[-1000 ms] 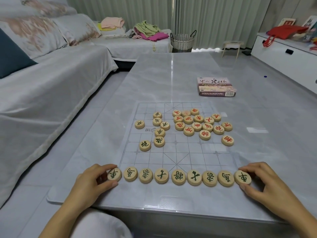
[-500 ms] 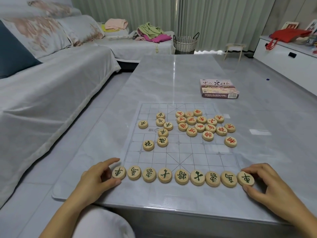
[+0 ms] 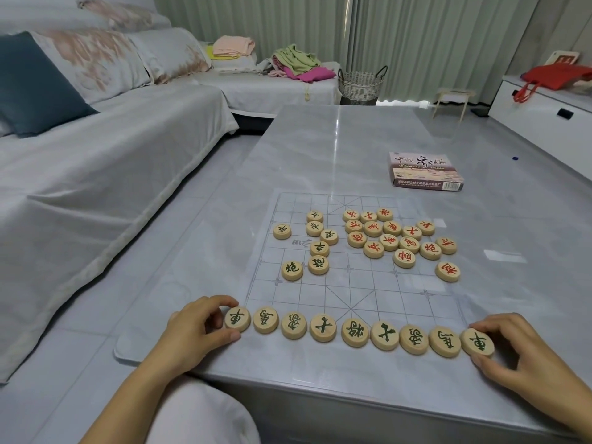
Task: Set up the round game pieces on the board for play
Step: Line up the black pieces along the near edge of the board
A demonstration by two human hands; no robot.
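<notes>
Nine round wooden pieces with green characters (image 3: 354, 333) lie in one row along the near edge of the board (image 3: 362, 283), each close beside the next. My left hand (image 3: 195, 331) pinches the leftmost piece (image 3: 237, 318) between thumb and fingers, the thumb at its near rim and the fingertips at its far rim. My right hand (image 3: 519, 350) grips the rightmost piece (image 3: 477, 341) the same way, thumb under its near side, fingers curled over the far side. Both end pieces sit flat on the surface.

Farther up the board, seven more green pieces (image 3: 315, 241) lie scattered on the left half, two of them just beside each other nearer to me. On the right half the red pieces (image 3: 397, 235) crowd together in a loose cluster, many touching, with one red piece (image 3: 448, 271) apart at the near right.

The board is a thin printed grid lying on the grey table (image 3: 320, 149). Beyond it, to the right, rests the game's box (image 3: 424, 171). A sofa (image 3: 96, 155) runs along my left.
</notes>
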